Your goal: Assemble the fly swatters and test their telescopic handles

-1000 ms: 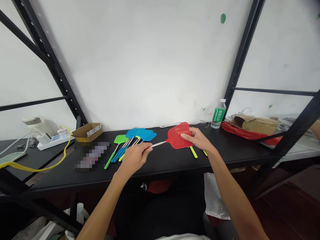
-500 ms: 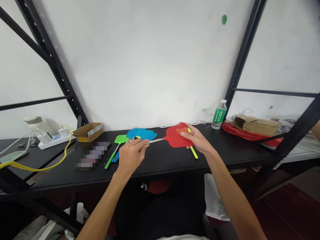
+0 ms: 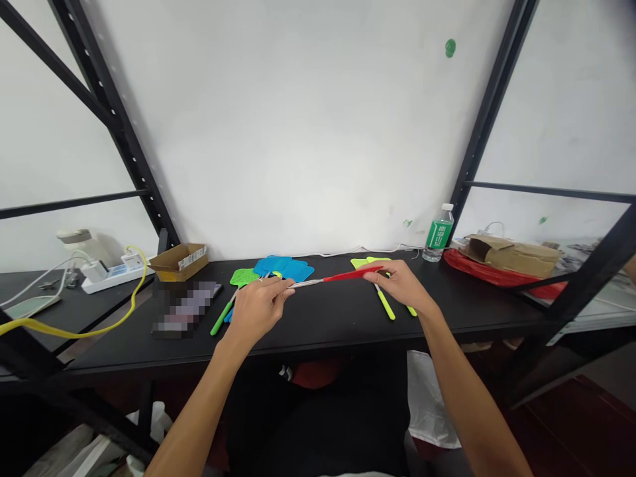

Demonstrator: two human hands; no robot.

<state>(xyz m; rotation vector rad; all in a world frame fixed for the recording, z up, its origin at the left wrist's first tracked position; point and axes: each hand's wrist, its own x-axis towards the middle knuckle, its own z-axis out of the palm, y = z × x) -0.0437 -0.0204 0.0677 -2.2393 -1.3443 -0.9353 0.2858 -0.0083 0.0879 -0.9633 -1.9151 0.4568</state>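
Red plastic and pale metal make up the fly swatter point(image 3: 350, 274) that is held out level above the black surface point(image 3: 318, 324), its head turned nearly edge-on to the view. The left hand point(image 3: 261, 301) pinches the metal shaft between thumb and fingers; its palm hides whatever lies behind. The right hand point(image 3: 396, 281) has its grip closed on the far part of the red head, thumb beneath and fingers above.

For steady handling, both hands would do well to stay in one line with the shaft, so that any pull or turn runs straight and the thin head does not bend. A light pinch on the plastic and a firmer one on the metal should suit.

As for edges, the surface's front edge runs just beyond the person's lap, and the white wall point(image 3: 298, 132) rises behind. Near the left hand lie blue swatters point(image 3: 293, 270) and a green swatter point(image 3: 243, 277); under and beside the right hand, yellow-green swatters point(image 3: 385, 305). A bottle point(image 3: 439, 233) stands farther right, by the rack post point(image 3: 494, 99). The easiest room for moving seems to be upward and toward the body.
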